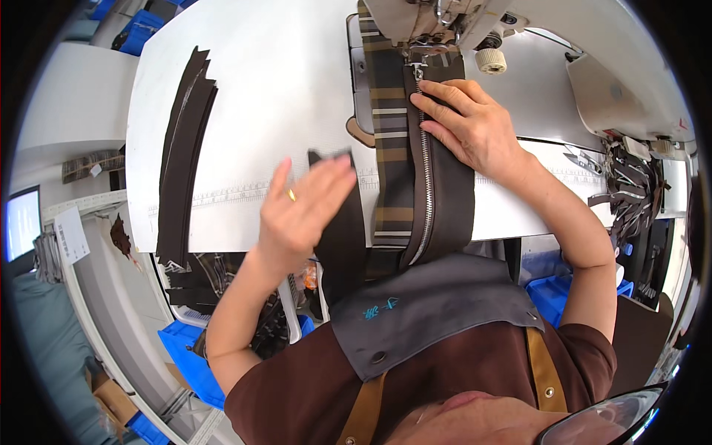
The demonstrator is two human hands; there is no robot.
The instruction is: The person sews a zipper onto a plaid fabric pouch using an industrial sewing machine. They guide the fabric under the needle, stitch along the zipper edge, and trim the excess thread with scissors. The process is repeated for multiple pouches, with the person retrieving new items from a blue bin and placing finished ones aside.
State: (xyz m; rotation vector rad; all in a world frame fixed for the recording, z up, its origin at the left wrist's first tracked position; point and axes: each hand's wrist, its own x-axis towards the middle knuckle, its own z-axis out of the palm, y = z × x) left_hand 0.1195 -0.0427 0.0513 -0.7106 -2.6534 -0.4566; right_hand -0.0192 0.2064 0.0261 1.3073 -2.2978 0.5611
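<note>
My right hand (475,130) lies on a metal zipper (427,178); its spread fingertips press along the teeth just below the slider. Dark brown tape runs beside the teeth, over a striped fabric piece (391,156) and next to a wide dark strip (454,200). The zipper's upper end reaches the presser foot (420,61) of a sewing machine (437,18). My left hand (300,211), smeared by motion, has its fingers stretched out over another dark fabric strip (343,222). Whether it touches that strip I cannot tell. A ring (291,196) shows on one finger.
A stack of dark fabric strips (185,156) lies on the left of the white table (267,81). Thread snips (582,158) and a bundle of strips (634,182) are at the right. Blue bins (196,363) stand below the table's front edge.
</note>
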